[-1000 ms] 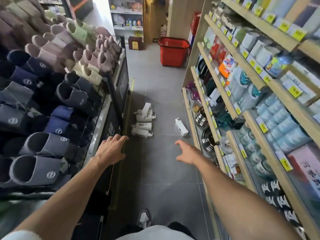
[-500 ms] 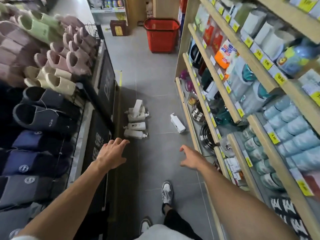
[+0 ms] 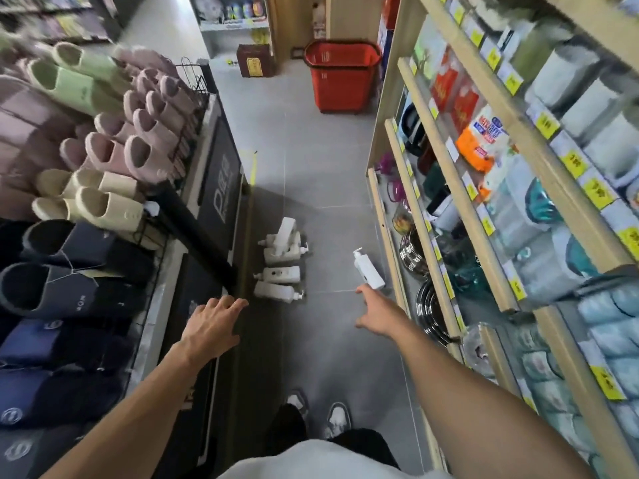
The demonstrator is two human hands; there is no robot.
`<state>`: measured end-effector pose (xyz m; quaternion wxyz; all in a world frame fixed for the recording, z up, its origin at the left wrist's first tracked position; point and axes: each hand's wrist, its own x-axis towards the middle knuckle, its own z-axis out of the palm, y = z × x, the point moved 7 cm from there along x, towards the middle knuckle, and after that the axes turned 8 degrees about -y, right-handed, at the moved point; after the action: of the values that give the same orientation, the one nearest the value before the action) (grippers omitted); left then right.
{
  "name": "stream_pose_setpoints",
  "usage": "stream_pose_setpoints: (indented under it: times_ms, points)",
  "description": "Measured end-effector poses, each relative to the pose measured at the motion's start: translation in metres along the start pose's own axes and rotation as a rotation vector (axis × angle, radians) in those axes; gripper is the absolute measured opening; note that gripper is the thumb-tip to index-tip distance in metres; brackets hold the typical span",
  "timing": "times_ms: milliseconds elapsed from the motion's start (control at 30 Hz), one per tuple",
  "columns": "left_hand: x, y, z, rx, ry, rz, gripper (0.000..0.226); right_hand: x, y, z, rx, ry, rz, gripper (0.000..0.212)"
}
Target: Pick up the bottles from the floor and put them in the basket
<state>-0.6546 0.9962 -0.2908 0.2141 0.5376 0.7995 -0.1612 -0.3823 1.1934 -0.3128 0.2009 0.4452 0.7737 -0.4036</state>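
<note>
While I look down the aisle, my two shoes [image 3: 337, 418] stand side by side on the grey tiled floor [image 3: 311, 347] at the bottom of the view. Just ahead of them both my arms reach forward.

My left hand [image 3: 211, 323] hovers palm down with its fingers spread and relaxed, holding nothing, over the dark base of the slipper rack [image 3: 221, 181] on the left. My right hand [image 3: 378, 314] is stretched out too, fingers straight and pointing forward, likewise holding nothing. Its foremost fingertip lines up with the bottom end of a lone white bottle [image 3: 368, 267], but I cannot tell whether it touches.

That bottle lies on its side on the floor, pump end away from me, close to the foot of the wooden shelving [image 3: 484, 243] on the right. Beyond my left hand, a group of white pump bottles [image 3: 280, 274] lies on the floor against the rack's base. Two lie singly, one behind the other, and past them is a small heap with one bottle leaning on top. The lone bottle is well apart from this group, across the aisle.

Far down the aisle, the red basket [image 3: 340, 81] stands upright on the floor beside the end of the right shelving, with a brown box [image 3: 256, 60] to its left.
</note>
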Motion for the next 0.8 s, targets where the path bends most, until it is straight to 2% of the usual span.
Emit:
stream_pose_setpoints:
  times_ms: [200, 500, 800]
  points:
    - [0.056, -0.033, -0.002, -0.072, -0.084, -0.030, 0.084, 0.068, -0.024, -0.035, -0.011, -0.028, 0.010, 0.080]
    - [0.171, -0.073, -0.040, -0.105, -0.165, -0.038, 0.083, 0.166, -0.063, -0.113, 0.005, -0.020, 0.050, 0.078]
    - [0.265, -0.080, -0.067, -0.128, -0.273, 0.014, 0.080, 0.240, -0.055, -0.135, 0.122, -0.074, 0.149, 0.077]
